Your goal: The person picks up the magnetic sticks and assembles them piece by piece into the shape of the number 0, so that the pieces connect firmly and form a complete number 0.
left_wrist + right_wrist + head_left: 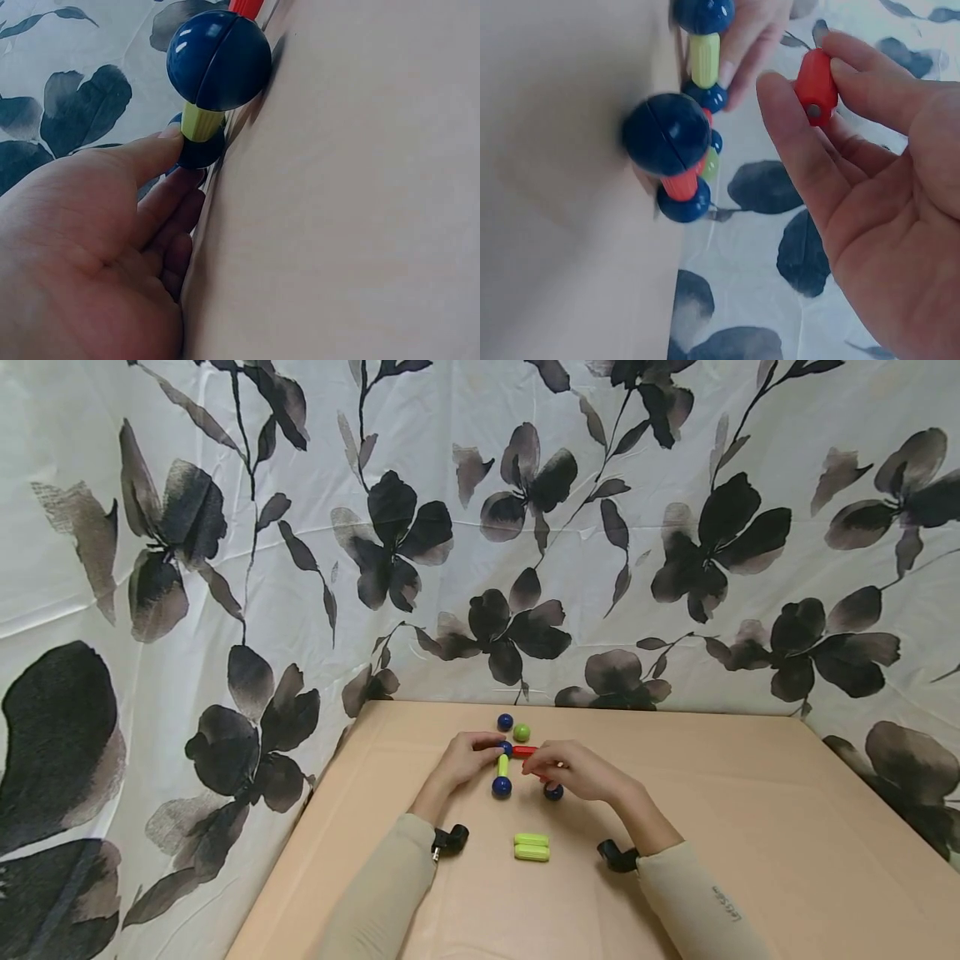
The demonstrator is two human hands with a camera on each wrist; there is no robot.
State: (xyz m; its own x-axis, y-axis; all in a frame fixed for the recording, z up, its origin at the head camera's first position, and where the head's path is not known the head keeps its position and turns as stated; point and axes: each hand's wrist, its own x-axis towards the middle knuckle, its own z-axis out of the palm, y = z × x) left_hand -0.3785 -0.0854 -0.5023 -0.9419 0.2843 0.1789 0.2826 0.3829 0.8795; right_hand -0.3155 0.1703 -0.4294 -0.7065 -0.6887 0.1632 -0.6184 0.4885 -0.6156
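Note:
My left hand (468,762) pinches a blue ball (202,146) at the far end of a yellow-green stick (503,766). A second blue ball (502,787) caps the stick's near end. From the pinched ball a red stick (524,751) runs right, toward my right hand (581,768). Between thumb and fingertips, that hand holds a separate red stick (817,86), its metal end showing. Beside it in the right wrist view, a large-looking blue ball (667,133) joins through a short red stick (680,186) to another blue ball (684,206). My right hand partly covers these in the head view.
Past the joined pieces lie a blue ball (505,722) and a green ball (522,732). Two yellow-green sticks (532,847) lie side by side between my forearms. A flowered cloth (450,568) hangs behind the tan table (750,860).

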